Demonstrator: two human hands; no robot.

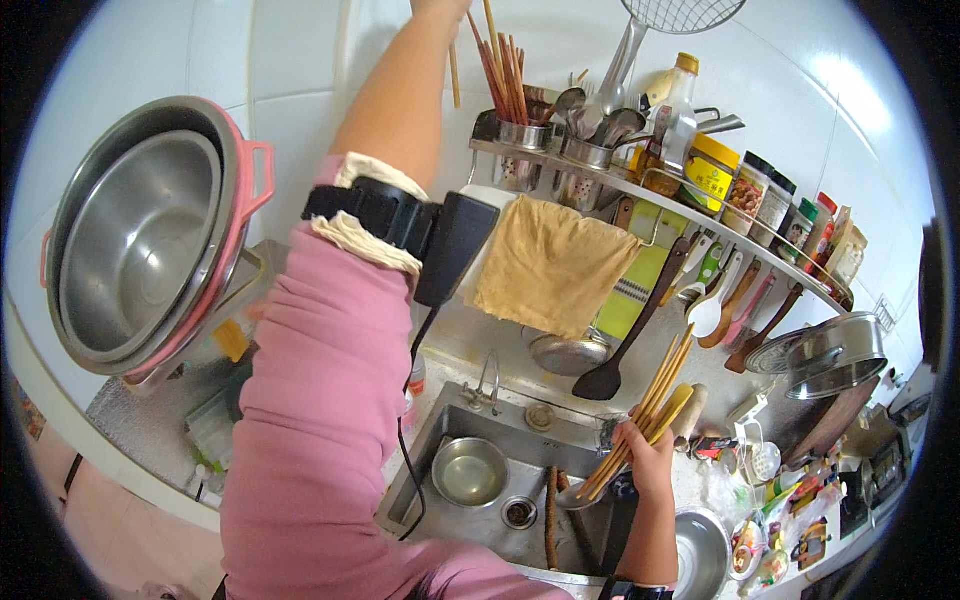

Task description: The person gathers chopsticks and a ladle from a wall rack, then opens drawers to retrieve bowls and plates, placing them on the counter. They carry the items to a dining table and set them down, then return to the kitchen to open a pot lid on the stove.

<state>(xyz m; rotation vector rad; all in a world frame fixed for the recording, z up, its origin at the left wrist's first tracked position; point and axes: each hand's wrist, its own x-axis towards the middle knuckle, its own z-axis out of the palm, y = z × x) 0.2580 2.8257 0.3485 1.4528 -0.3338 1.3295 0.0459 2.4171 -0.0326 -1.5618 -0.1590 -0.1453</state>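
By the steel sink (462,522), white wall (295,60) behind; right fingers (631,438) round chopsticks (664,382); left hand (441,8), fingers unclear

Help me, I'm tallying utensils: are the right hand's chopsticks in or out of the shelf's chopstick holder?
Out: the right hand grips the chopsticks, well apart from the chopstick holder.

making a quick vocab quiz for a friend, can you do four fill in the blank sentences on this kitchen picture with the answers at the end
The right hand grips a bundle of long, thin wooden ____.
A round metal bowl sits inside the ____, below the tap.
The left hand is cut off by the ____ edge of the picture.
The handled basin at the far left is ____ in colour.

Missing words: chopsticks; sink; top; pink.
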